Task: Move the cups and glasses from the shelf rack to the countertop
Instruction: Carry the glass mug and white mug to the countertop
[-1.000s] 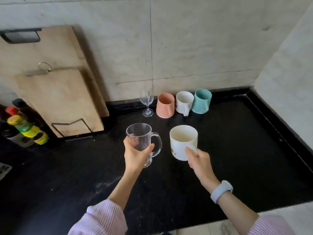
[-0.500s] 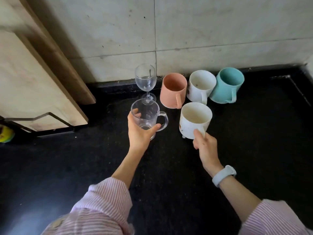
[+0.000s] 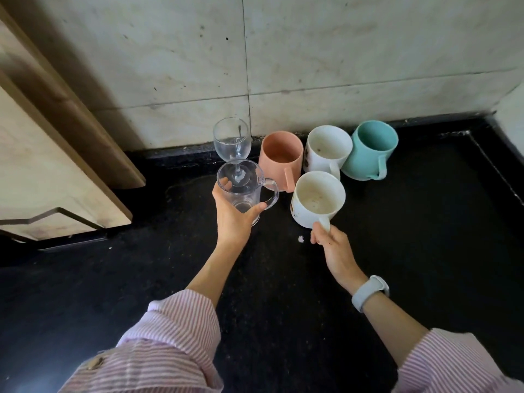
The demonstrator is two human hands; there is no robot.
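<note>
While I hold both hands out over the black stone surface (image 3: 425, 251), my left hand (image 3: 231, 219) wraps the clear glass mug (image 3: 241, 185) around its body, and my right hand (image 3: 330, 246) pinches the handle of the stained white ceramic mug (image 3: 317, 198). Both mugs sit upright, rims up, just ahead of my hands; whether their bases touch the surface I cannot tell. I judge the set-down spot lies directly below, in front of the back row. Against the wall stand one clear wine glass (image 3: 232, 140), one salmon-pink cup (image 3: 280, 157), one white mug (image 3: 326, 150) and one teal mug (image 3: 370, 150). That makes six vessels: two glass, four opaque.
</note>
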